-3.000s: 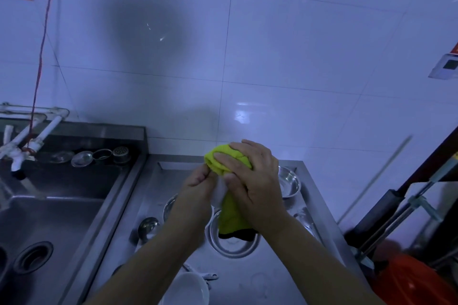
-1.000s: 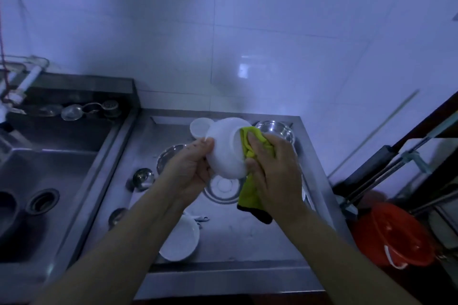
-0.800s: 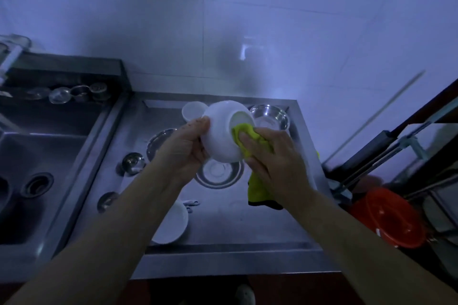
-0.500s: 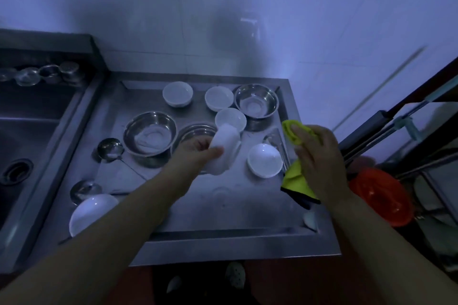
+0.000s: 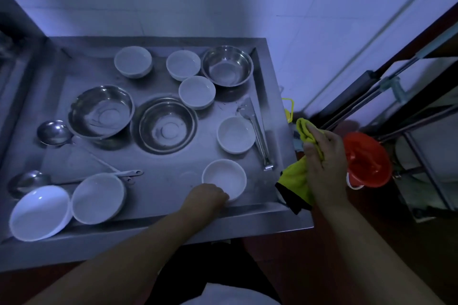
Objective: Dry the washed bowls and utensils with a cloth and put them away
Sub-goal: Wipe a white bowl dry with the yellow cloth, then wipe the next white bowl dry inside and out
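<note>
Bowls sit all over the steel draining tray (image 5: 153, 208), and the one in hand is the white bowl (image 5: 224, 178) at lower centre of the frame, upright on the tray floor close to the front rim. The left hand (image 5: 205, 197) is at its near edge, fingers curled against the rim; whether they grip it or merely touch it, I cannot tell, since the knuckles hide the fingertips. The right hand (image 5: 323, 161) is held off the tray's right edge at right of centre, fingers closed round the bunched yellow-green cloth (image 5: 296, 182), whose loose end hangs down below the palm.

Judging from how things lie, this bowl is being set down, and a fresh one comes next. To do that well, let it rest flat before the fingers come away, clear of the front lip so it cannot tip off. Its nearest neighbour, another white bowl (image 5: 236, 134), stands just above it, beside the metal tongs (image 5: 256, 131) lying along the right wall; lift that one straight up to avoid knocking them.

Further out, more white bowls stand in the upper centre and lower left. Three steel bowls, including one in the middle (image 5: 167, 126), and two ladles (image 5: 53, 132) at left also wait. A red bucket (image 5: 369, 158) sits on the floor at right.
</note>
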A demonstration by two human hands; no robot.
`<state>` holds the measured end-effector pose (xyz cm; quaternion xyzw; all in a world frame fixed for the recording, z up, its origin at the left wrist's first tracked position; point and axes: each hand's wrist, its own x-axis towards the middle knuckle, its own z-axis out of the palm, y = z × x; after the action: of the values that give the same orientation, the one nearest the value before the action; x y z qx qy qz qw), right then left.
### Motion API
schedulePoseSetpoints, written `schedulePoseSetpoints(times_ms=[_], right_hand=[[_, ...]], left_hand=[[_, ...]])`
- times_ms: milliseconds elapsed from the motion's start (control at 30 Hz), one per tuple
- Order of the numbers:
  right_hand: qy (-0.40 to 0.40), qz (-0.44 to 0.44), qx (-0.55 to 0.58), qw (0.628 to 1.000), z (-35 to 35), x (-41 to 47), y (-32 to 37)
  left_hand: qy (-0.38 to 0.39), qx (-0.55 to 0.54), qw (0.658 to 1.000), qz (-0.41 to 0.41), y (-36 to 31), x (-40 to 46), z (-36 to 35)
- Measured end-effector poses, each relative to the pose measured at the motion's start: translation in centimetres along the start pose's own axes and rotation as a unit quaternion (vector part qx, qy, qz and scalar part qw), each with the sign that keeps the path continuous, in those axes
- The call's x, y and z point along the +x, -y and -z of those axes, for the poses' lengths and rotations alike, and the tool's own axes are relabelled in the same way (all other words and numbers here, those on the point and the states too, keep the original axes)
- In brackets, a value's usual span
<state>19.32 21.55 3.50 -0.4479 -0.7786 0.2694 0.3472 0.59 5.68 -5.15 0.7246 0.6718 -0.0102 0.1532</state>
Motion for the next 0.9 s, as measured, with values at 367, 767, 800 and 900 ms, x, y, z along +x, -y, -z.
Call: schedulePoseSetpoints(times_ms=[367, 767, 800, 900], right_hand=[[0.009, -0.007, 0.021, 1.000, -0.5, 1.2, -1.2], [0.018, 0.014, 0.043, 0.999, -1.2, 2.5, -2.3], [0.020, 0.018, 0.041, 0.999, -1.1, 2.5, -2.3], [0.032, 0.013, 0.041, 0.999, -1.1, 2.6, -2.3]], left_hand=[[-0.096, -0.016, 0.995, 0.001, 0.0, 0.8, -0.9], [-0.026, -0.562, 0.693, 0.451, 5.3, 13.0, 2.6], [-0.026, -0.611, 0.645, 0.459, 5.4, 13.2, 2.6], [-0.052, -0.659, 0.583, 0.472, 5.9, 13.2, 2.5]])
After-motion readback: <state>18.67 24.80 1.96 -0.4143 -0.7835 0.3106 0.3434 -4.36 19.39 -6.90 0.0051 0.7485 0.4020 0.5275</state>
